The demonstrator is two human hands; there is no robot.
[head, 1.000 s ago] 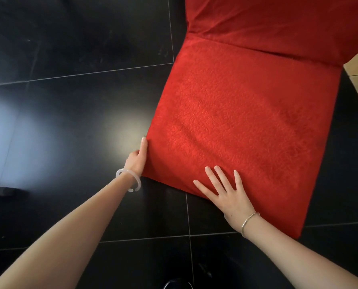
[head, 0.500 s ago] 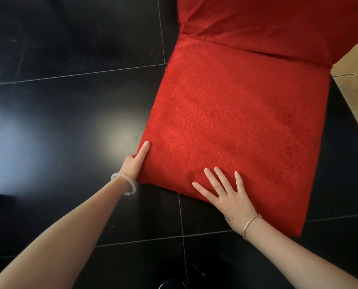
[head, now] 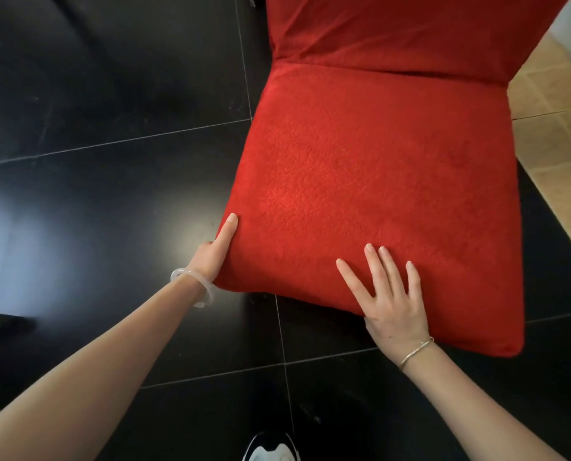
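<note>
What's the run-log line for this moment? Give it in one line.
left hand: one straight finger along left edge of cushion, rest hidden | right hand: flat on cushion, fingers spread

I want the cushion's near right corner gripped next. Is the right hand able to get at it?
Probably yes: the right hand lies flat on the red cushion near that corner, with only bare fabric between.

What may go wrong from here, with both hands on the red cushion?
1. The floor looks glossy, so the cushion may slide away under the flat right hand.
2. The left hand touches only the near left corner, with most fingers hidden; a lift from there might slip or sag.
3. The shoe stands close to the front edge and might catch it.
</note>
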